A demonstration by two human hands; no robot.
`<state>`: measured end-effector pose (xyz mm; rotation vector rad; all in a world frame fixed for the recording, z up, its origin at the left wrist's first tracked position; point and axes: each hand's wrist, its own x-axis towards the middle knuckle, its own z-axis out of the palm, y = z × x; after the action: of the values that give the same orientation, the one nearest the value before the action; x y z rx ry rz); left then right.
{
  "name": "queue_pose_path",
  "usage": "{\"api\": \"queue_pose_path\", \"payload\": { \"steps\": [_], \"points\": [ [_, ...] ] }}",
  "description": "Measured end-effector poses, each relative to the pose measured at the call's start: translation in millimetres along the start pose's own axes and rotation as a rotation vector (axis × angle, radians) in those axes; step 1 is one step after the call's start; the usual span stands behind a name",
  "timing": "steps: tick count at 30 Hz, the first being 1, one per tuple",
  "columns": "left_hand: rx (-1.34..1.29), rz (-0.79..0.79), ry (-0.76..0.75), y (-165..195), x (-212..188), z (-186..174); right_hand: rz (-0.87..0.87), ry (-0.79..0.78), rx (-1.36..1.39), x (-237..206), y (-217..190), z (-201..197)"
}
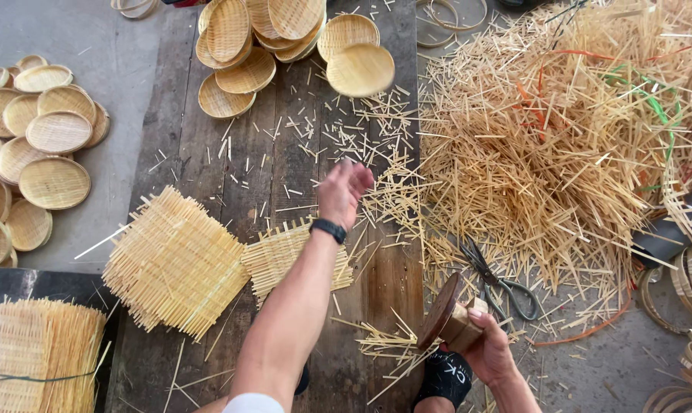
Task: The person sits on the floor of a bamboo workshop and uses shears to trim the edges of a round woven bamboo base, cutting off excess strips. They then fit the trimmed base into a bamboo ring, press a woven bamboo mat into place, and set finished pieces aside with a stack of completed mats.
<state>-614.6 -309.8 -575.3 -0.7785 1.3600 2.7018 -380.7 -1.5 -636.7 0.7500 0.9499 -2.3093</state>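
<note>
round woven bamboo tray (360, 69), blurred and seemingly off the surface, sat at the far middle of the scene, just beyond the left hand (343, 190) and beside the heap of finished trays (258, 42) at the far end of the desk (285, 153). the left hand was stretched out over the dark wooden planks with its fingers loosely spread and nothing in its grasp, a black band on the wrist. the right hand (487, 353), near and to the right, was closed around a wooden block tool (453, 317) with a dark round disc face, tilted toward the left.

two square woven bamboo mats lay on the desk near the left forearm: a larger stack (174, 260) to the left and a smaller mat (281, 256) partly under the arm. short bamboo offcuts were scattered across the planks. to the right, a big pile of bamboo strips (545, 145) covered the floor, with a few red and green strands mixed in. a pair of scissors (499, 279) lay at the near edge of that pile, just beyond the right hand. more finished round trays (36, 153) were spread on the grey floor at the far left, a bundle of woven material (36, 356) sat at the near left, and bamboo hoops (686, 306) rested at the right edge.
</note>
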Motion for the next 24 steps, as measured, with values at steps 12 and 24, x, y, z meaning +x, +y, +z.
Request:
{"api": "queue_pose_path", "payload": {
  "steps": [12,24],
  "points": [
    [0.349,-0.317,0.083,-176.4,-169.5,-100.1,-0.137,-0.089,-0.286,31.8,25.7,19.2],
    [2.197,-0.162,-0.248,-12.1,-100.8,-179.0,0.034,0.076,-0.419,37.5,50.0,30.8]
  ]
}}
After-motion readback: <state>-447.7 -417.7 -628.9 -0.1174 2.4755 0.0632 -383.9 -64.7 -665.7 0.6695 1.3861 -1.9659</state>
